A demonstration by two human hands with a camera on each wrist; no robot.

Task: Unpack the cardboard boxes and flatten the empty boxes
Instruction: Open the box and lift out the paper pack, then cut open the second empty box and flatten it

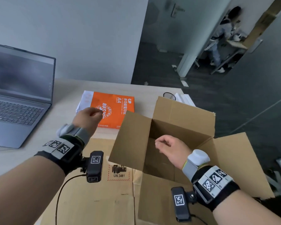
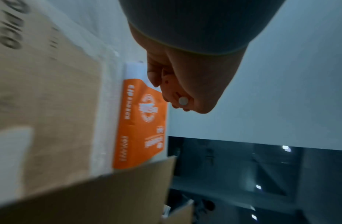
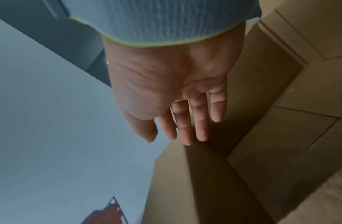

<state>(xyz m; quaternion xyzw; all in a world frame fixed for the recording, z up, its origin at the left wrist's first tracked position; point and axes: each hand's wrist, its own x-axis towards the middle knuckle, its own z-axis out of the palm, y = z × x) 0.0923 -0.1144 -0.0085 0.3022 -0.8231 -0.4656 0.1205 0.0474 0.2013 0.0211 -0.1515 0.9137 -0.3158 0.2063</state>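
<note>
Pale wooden desk against a grey wall, dark floor falling away at the right of the head view; a laptop sits open at the left edge.

The open box stands at centre-right, all four flaps up or splayed. What shows of its inside looks empty, though your right forearm hides the near corner. It rests partly on a flat sheet of cardboard in the lower centre, marked UN 3481. The ream of paper lies flat on the desk above and left of the box, well clear of it.

Your right hand hovers over the box mouth, fingers apart and nearly straight, holding nothing. Your left hand hangs above the near left corner of the ream, fingers curled in — nothing gripped that the wrist view shows.

Judgement: unpacking of this box looks done; flattening comes next. The relation that matters — the box lies directly under and ahead of your right hand, while the left sits up and to the left, with the tall left flap between it and the box cavity. So the right hand is nearer.
</note>
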